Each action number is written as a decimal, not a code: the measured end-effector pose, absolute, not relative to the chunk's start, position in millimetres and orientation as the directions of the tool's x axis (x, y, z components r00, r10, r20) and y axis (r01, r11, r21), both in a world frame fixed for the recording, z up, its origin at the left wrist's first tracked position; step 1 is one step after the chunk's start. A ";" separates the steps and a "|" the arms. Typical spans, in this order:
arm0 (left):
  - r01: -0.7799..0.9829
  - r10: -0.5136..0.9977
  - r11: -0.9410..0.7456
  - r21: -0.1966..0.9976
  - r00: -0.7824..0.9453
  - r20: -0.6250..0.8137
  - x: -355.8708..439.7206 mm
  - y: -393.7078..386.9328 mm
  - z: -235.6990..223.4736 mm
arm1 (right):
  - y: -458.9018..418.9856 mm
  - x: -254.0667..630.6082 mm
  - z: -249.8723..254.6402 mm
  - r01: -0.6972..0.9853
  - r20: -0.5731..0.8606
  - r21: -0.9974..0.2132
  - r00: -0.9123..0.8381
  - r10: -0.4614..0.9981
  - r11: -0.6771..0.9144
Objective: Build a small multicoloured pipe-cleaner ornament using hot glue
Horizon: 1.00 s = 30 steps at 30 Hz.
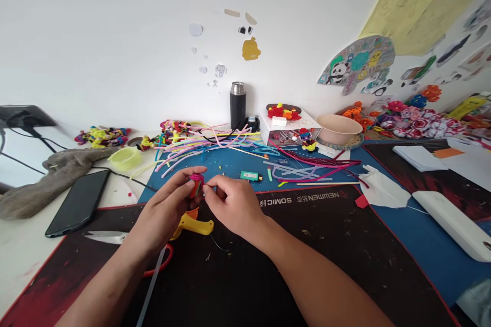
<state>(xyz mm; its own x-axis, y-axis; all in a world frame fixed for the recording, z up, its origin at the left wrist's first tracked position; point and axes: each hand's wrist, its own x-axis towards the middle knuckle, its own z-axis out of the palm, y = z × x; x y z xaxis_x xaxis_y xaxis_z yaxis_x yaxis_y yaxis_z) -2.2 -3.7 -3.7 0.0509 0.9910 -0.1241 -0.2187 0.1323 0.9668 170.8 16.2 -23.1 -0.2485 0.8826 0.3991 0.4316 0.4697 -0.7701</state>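
Between the thumb and fingers of my left hand (172, 196) is a small fuzzy pipe-cleaner piece (197, 184), pink on top with red and green below. My right hand (233, 204) is closed in a pinch against the right side of this piece; what its fingertips grip is hidden. Just beneath my hands lies a yellow glue gun (197, 225) with an orange part, partly covered by my left hand. Scissors (109, 236) with red handles lie under my left forearm. A translucent glue stick (151, 286) runs towards the mat's front edge.
Loose pipe cleaners (215, 143) are heaped behind my hands, near a black thermos (238, 104). A green lighter (249, 176) lies in front of them. To the left are a phone (79, 202) and driftwood (42, 179); a pink bowl (339, 129) stands at right.
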 end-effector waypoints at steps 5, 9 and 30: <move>-0.170 0.994 0.111 0.979 0.033 -0.107 0.0 -5.3 1.1 | 15.9 169.6 -23.4 0.422 0.428 -0.755 -0.260 0.865 0.501; -0.098 0.997 0.067 0.993 0.031 -0.064 -1.2 -3.1 -3.2 | 15.2 169.8 -23.2 0.438 0.426 -0.745 -0.270 0.864 0.504; 0.090 1.000 -0.004 0.996 -0.030 0.006 -6.9 0.7 -15.4 | 15.0 169.8 -22.7 0.452 0.426 -0.722 -0.307 0.851 0.524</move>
